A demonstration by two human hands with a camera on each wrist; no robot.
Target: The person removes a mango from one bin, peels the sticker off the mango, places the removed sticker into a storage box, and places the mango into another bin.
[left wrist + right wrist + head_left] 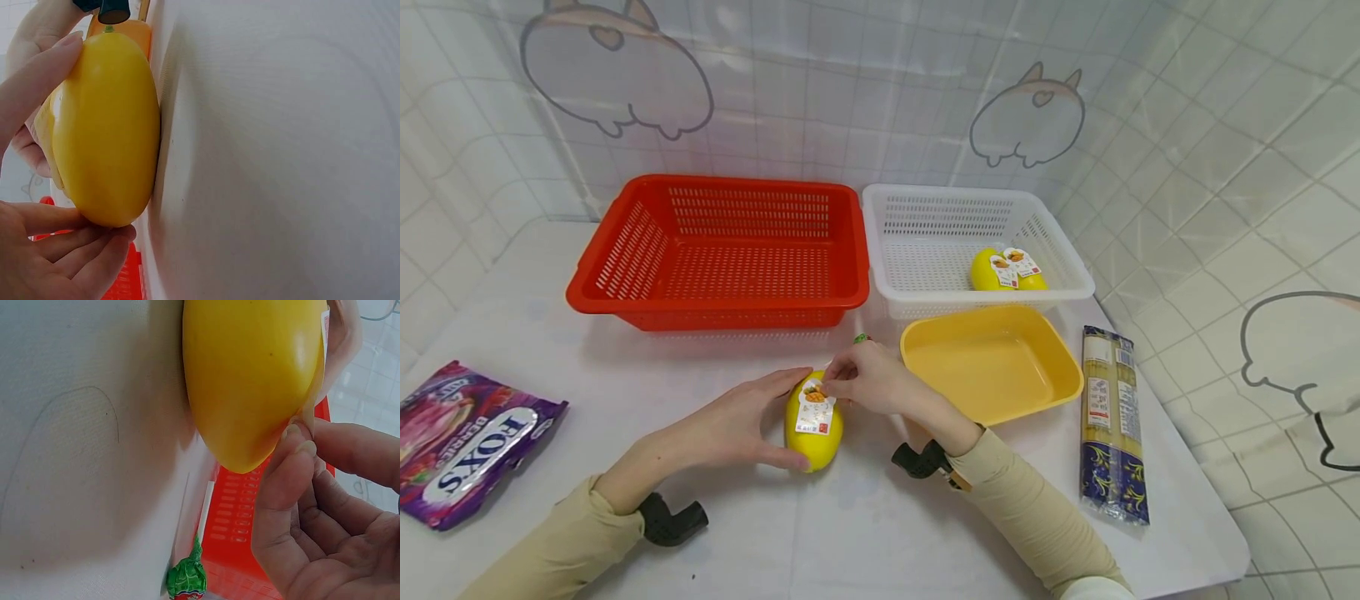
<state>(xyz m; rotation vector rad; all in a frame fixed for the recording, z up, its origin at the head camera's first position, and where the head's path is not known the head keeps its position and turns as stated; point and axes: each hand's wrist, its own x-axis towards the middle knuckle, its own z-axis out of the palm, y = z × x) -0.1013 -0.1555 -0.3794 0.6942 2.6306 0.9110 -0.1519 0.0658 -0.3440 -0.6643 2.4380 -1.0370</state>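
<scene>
left hand (741, 425) grips yellow fruit (109, 128) by both ends | right hand (876, 379), fingers curled, pinches label (815, 410) edge

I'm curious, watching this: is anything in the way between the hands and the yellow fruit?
Nothing visible: the left hand holds the yellow fruit at both ends, and the right hand pinches the edge of its label.

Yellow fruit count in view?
3 visible: one fruit held by the left hand; a second fruit and third fruit side by side in the white basket. Its front rim could hide more.
</scene>
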